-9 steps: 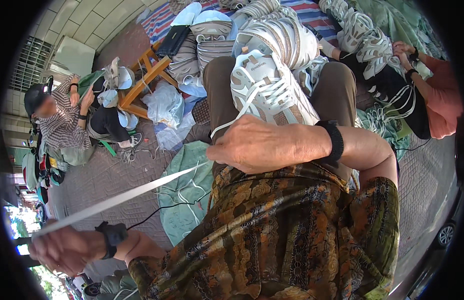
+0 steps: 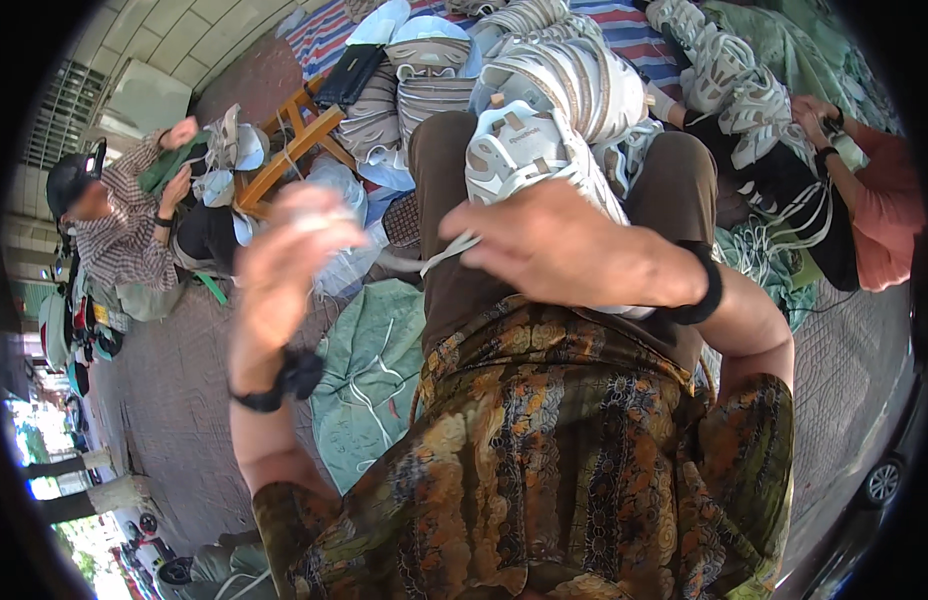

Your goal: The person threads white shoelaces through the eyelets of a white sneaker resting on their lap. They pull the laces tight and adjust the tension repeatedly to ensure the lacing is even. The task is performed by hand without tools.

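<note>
A white and beige sneaker (image 2: 508, 155) rests on my lap between my knees, its toe pointing away. Over its lacing area, my right hand (image 2: 559, 243) is closed on a white shoelace (image 2: 450, 252), which shows at its fingertips and runs off toward the left. My left hand (image 2: 296, 255), smeared by motion, is raised left of the shoe, apart from my right hand. Its fingers are too blurred to show whether they hold anything. My right hand and wrist hide the shoe's near part.
Beyond my knees lie stacked sneakers (image 2: 564, 80) on a striped sheet (image 2: 329, 42). To the left stand a wooden stool (image 2: 299, 160) and a seated person (image 2: 134, 225); at right, another person's arm (image 2: 852, 180) is beside more shoes (image 2: 749, 95). A green cloth (image 2: 369, 375) lies on the pavement.
My left hand has swung from the far lower left up and inward. The lace, stretched taut between my hands before, is now slack. My right hand has shifted slightly right and up.
</note>
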Motion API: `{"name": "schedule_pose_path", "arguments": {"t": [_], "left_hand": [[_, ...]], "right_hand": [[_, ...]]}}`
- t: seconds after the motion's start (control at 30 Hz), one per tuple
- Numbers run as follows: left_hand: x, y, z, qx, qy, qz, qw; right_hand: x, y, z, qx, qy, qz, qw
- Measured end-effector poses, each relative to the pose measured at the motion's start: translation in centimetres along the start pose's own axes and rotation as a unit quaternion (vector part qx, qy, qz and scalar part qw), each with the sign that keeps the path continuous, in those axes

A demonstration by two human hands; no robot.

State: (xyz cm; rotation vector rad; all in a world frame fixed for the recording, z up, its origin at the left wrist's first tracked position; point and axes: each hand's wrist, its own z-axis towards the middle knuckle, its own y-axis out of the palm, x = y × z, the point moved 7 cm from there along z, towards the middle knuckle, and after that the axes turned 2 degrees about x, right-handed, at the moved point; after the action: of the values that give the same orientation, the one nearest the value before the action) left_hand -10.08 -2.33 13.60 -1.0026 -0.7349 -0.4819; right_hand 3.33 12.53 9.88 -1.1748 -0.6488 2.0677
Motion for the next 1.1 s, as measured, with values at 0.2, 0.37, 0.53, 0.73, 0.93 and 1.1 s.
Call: {"name": "schedule_pose_path", "arguments": {"t": [0.2,0.37,0.53,0.73,0.93,1.1], "left_hand": [[-1.6,13.2,4.3,-0.248,-0.159,-0.196,0.935],[-1.7,15.1,4.8,-0.285,-0.171,-0.241,0.912],[-2.0,14.6,4.4,-0.297,-0.186,-0.231,0.908],[-3.4,14.4,3.9,-0.272,-0.203,-0.219,0.915],[-3.2,15.5,5.6,-0.254,-0.197,-0.238,0.916],[-2.8,15.6,6.6,-0.259,-0.206,-0.231,0.915]], "right_hand": [[4.7,-5.5,-3.1,0.098,0.179,0.115,0.972],[6.4,-4.5,-4.6,0.053,0.220,0.227,0.947],[6.6,-2.2,-4.7,-0.055,0.212,0.336,0.916],[8.2,-1.4,-5.8,-0.056,0.277,0.279,0.918],[6.8,-2.3,-5.0,-0.019,0.201,0.180,0.963],[7.9,-2.4,-5.3,-0.044,0.279,0.219,0.934]]}}
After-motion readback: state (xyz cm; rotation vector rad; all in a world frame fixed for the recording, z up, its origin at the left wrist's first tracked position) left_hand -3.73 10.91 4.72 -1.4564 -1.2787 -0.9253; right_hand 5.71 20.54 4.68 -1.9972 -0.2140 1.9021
